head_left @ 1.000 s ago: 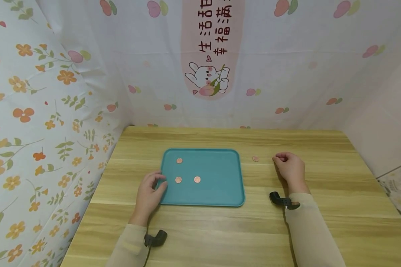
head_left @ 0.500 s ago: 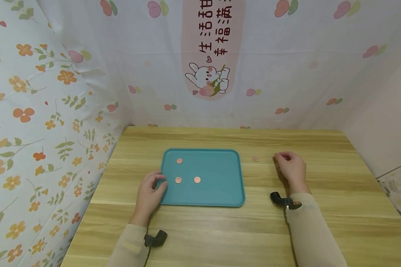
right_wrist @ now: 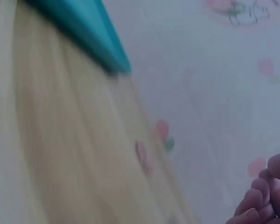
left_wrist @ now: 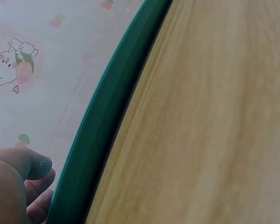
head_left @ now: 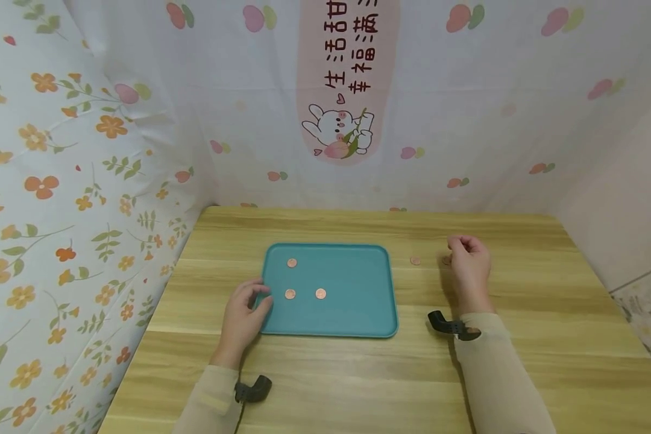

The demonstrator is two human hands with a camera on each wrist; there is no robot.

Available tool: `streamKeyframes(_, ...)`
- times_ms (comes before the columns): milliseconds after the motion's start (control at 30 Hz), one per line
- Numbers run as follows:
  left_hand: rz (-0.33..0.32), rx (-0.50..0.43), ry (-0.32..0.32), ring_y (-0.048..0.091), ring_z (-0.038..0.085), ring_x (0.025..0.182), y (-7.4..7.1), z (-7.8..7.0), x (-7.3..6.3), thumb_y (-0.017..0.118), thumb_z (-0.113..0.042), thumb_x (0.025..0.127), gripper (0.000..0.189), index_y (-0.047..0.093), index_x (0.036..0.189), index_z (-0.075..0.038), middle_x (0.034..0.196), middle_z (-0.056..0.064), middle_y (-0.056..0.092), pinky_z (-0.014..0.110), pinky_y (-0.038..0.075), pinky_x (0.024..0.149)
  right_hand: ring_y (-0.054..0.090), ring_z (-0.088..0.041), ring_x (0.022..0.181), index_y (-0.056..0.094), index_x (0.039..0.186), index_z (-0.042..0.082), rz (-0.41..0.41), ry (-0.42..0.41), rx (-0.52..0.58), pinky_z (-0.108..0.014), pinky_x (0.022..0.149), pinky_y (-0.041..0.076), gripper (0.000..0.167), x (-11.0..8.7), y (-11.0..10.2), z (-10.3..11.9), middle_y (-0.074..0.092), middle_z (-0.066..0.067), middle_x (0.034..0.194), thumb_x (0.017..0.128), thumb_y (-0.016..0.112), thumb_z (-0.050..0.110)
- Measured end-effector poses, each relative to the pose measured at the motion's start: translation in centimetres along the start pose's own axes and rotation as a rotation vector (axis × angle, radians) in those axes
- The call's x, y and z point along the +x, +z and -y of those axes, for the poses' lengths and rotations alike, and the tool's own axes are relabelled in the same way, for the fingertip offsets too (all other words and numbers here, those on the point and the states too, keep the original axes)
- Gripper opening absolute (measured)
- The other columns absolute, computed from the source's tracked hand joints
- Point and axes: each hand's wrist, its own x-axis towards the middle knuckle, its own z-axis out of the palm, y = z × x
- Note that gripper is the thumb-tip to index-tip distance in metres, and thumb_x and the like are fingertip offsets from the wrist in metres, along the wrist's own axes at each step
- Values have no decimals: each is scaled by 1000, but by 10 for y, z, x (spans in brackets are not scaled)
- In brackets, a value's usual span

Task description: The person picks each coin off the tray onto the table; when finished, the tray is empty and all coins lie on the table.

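In the head view my left hand (head_left: 244, 316) rests at the left edge of the teal tray (head_left: 352, 322), its thumb and loosely bent fingers reaching over the rim. The left wrist view has its fingers (left_wrist: 32, 165) beside the tray wall. On the tray lie three copper-coloured coins (head_left: 320, 293). My right hand (head_left: 470, 265) is at the table's right side, thumb and fingertips together and the other fingers curled. I cannot tell whether it holds a coin. Just left of it one copper coin (head_left: 446, 260) lies on the table, with another coin (head_left: 415, 261) nearer the tray.
A wood-grain table (head_left: 347, 386) carries everything. Behind it hangs a white printed curtain (head_left: 239, 120), and a flowered cloth (head_left: 87, 241) hangs along the left. Black wrist mounts (head_left: 254, 389) stick out from both sleeves.
My right hand has moved back toward the curtain and lifted, and the coin it covered is now partly visible beside it. The left hand, tray and its coins stay put.
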Motion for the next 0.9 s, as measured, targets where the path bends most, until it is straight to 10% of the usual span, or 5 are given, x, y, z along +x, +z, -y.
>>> streamKeyframes(367, -13, -7, 26, 57, 37, 135, 0, 3, 2, 77, 2, 92, 13, 75, 105, 0, 140, 18, 63, 42, 48, 116, 59, -17, 71, 71, 111, -2, 262, -127, -38, -26, 61, 55, 27, -44, 77, 19, 64, -1, 90, 103, 71, 23)
streamKeyframes(900, -29, -4, 50, 59, 40, 133, 1, 3, 0, 77, 2, 92, 12, 75, 104, -1, 138, 18, 65, 50, 49, 114, 64, -22, 94, 75, 125, 9, 764, -334, -517, -42, 76, 57, 30, -104, 179, -5, 70, -5, 116, 103, 71, 28)
